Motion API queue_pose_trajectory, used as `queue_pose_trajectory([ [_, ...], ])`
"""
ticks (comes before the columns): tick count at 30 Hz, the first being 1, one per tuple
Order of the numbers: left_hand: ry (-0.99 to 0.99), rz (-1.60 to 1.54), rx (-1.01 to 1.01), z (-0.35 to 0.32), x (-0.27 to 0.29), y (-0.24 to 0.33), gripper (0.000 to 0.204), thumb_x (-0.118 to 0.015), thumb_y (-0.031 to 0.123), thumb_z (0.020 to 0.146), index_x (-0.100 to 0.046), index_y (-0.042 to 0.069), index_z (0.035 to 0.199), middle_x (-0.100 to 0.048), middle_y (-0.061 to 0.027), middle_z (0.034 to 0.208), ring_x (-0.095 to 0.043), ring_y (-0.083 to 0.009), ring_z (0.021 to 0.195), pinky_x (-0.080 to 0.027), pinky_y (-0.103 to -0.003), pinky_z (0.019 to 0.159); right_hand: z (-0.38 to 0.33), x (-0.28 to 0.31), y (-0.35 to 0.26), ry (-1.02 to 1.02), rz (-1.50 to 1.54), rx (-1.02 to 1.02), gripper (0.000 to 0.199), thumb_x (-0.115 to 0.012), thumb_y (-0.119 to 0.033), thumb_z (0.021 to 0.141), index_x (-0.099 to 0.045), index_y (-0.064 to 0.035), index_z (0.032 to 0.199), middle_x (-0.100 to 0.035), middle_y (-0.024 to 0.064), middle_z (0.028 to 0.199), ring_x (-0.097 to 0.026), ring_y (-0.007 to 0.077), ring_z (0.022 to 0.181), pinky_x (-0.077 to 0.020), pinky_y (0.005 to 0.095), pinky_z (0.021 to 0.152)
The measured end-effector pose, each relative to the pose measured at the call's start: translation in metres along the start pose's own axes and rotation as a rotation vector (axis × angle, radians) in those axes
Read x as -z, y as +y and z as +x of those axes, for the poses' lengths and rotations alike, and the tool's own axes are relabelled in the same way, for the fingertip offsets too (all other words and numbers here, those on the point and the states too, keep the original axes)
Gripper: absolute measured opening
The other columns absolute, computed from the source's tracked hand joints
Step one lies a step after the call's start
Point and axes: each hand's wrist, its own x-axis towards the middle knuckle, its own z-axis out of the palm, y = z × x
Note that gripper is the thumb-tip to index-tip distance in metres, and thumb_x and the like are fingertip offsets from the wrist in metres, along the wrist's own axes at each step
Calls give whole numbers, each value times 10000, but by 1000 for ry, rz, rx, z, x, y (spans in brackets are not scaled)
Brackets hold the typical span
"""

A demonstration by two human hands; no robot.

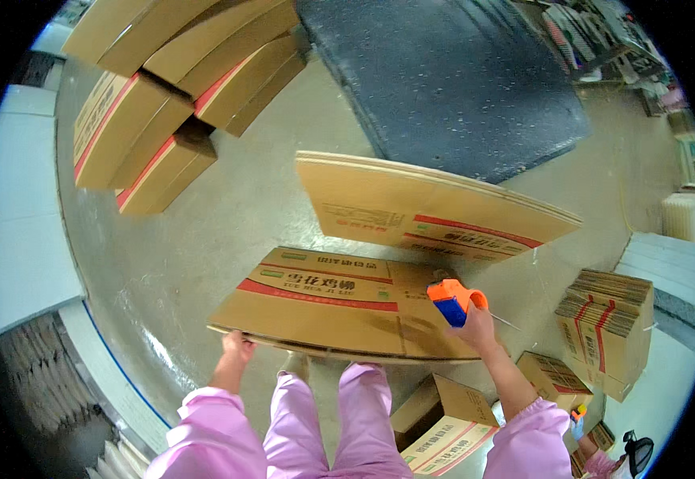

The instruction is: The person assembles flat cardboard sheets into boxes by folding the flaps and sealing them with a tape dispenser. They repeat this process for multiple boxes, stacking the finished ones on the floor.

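Observation:
In front of my legs is a flattened brown cardboard box [315,299] with red bands and dark print, tilted toward me. My left hand [238,350] is closed on its near left edge. An orange and blue tape dispenser [453,302] sits in my right hand [477,329], held above the right part of the cardboard. Just beyond, more flat cardboard boxes [363,195] stand on edge together, leaning. The fingertips of my left hand are hidden under the cardboard.
Made-up cartons [136,120] are stacked at the far left. A large dark slab [459,80] lies at the back. To the right stands a strapped bundle of flat boxes [603,335]. An open carton [447,423] is by my right leg. A co-worker [603,463] is at lower right.

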Motion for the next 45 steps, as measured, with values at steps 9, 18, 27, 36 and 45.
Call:
queue_pose_trajectory([
  [9,243,-90,-200,69,88,55,317,-517,149,912,-446,94,1217,-570,-117,1089,-593,-282,952,-513,-436,770,1,-101,-91,-497,-40,224,1246,-856,-599,406,-331,56,1327,-503,249,1221,-498,418,1123,-385,428,995],
  [18,141,147,-687,86,130,47,453,-511,-70,760,-474,-9,1208,-598,-111,1056,-587,-219,944,-478,-334,839,2,-70,-157,42,-259,515,628,-741,-205,580,-558,-110,1173,-654,80,976,-643,241,874,-469,374,773],
  [27,1,789,-954,114,217,123,697,-481,-88,733,-288,28,1393,-366,-178,1349,-355,-312,1237,-278,-411,1043,44,-200,-356,379,-106,-346,447,-754,-334,641,-572,0,876,-626,202,823,-613,374,827,-479,461,725],
  [36,-22,1391,-831,192,123,78,971,-654,191,743,-46,121,1497,53,-139,1557,42,-439,1405,-27,-594,1110,125,-357,-414,466,-297,393,483,-724,-360,735,-560,-56,1072,-612,135,934,-576,320,850,-413,420,789],
  [45,-1275,2199,-710,122,268,111,1001,-646,524,734,-109,164,1498,-80,-195,1540,-76,-427,1409,-44,-611,1104,161,-392,-385,293,-435,644,209,-548,-193,775,-559,-57,933,-603,106,812,-588,286,795,-401,398,730],
])
